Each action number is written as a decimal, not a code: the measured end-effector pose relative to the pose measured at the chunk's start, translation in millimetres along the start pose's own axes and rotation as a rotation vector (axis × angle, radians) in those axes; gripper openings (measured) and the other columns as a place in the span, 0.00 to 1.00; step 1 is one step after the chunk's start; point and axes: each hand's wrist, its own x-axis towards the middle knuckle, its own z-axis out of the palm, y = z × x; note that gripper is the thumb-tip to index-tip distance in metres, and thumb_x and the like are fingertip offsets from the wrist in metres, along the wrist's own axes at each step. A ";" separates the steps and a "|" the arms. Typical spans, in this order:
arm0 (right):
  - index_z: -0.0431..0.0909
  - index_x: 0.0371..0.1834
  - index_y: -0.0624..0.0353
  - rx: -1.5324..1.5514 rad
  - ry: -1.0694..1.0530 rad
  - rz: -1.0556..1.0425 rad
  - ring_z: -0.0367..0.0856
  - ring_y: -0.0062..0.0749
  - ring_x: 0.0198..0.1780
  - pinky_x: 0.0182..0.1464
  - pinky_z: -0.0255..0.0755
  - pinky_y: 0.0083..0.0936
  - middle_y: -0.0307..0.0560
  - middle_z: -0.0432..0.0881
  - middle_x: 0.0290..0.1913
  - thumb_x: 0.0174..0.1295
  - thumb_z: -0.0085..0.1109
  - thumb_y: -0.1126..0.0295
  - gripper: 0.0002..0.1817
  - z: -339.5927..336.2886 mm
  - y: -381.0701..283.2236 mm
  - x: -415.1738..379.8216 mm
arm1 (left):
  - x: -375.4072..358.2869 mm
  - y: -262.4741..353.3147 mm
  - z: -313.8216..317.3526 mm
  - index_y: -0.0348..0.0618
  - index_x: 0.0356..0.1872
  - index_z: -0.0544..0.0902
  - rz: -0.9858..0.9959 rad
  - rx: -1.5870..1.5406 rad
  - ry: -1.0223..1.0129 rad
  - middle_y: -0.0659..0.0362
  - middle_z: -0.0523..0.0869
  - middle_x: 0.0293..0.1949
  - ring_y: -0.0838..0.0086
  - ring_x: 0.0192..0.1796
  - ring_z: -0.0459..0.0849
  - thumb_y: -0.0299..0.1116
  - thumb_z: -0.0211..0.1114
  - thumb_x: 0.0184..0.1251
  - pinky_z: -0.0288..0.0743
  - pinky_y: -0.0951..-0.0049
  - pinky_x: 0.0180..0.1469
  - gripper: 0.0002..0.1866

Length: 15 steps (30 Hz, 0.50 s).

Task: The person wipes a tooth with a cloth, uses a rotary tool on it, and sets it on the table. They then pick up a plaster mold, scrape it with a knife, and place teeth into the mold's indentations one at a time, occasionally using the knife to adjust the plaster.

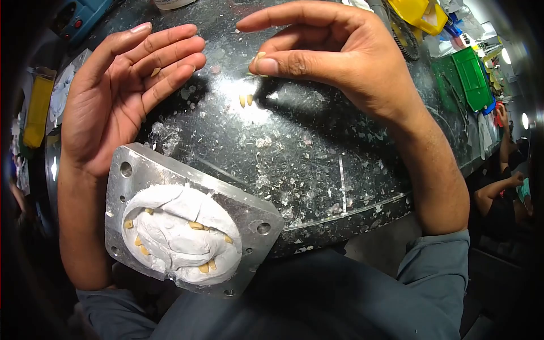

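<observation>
My left hand (pixel 127 90) is held palm up with its fingers stretched out, and a small yellowish denture tooth (pixel 155 72) rests on them. Between the thumb and a bent finger of my right hand (pixel 334 51) is another denture tooth (pixel 260 55), mostly covered by the fingertips; the index finger is extended. Below that hand, two loose teeth (pixel 246 100) lie side by side on the dark bench. A metal denture flask half (pixel 258 212) sits tilted by my left forearm, filled with white plaster (pixel 173 235) in which several teeth are set.
The dark workbench (pixel 317 164) is speckled with white plaster bits, and its front edge runs before my lap. A green bin (pixel 472 79) and a yellow bin (pixel 416 14) stand at the right. At far left is a yellow container (pixel 37 110); another person (pixel 504 187) is at far right.
</observation>
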 end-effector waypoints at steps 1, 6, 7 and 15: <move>0.74 0.69 0.66 0.000 -0.001 0.000 0.87 0.24 0.49 0.55 0.81 0.22 0.51 0.90 0.48 0.69 0.68 0.75 0.26 -0.4 0.0 0.3 | 0.1 0.2 -0.5 0.16 0.70 0.65 -0.004 -0.004 -0.009 0.32 0.76 0.66 0.55 0.63 0.85 0.40 0.51 0.83 0.85 0.67 0.64 0.31; 0.76 0.66 0.67 -0.014 -0.010 -0.005 0.87 0.25 0.49 0.55 0.81 0.22 0.50 0.90 0.48 0.68 0.69 0.75 0.24 -1.7 -2.6 0.7 | 0.0 0.7 -0.3 0.16 0.70 0.64 -0.007 -0.016 -0.011 0.32 0.76 0.66 0.54 0.63 0.85 0.40 0.51 0.83 0.85 0.67 0.64 0.31; 0.76 0.66 0.67 -0.013 -0.010 -0.005 0.87 0.25 0.49 0.55 0.81 0.22 0.50 0.90 0.48 0.68 0.69 0.75 0.24 -1.2 -3.2 0.6 | 0.0 0.7 0.0 0.15 0.70 0.64 -0.003 -0.012 -0.006 0.32 0.76 0.66 0.54 0.63 0.85 0.39 0.51 0.83 0.85 0.67 0.64 0.31; 0.81 0.55 0.66 0.068 0.040 -0.023 0.88 0.24 0.48 0.52 0.82 0.20 0.48 0.90 0.45 0.68 0.68 0.78 0.14 1.6 2.9 2.0 | -0.2 0.7 0.5 0.15 0.71 0.63 -0.027 -0.012 -0.042 0.30 0.75 0.66 0.52 0.64 0.83 0.41 0.51 0.83 0.84 0.66 0.66 0.32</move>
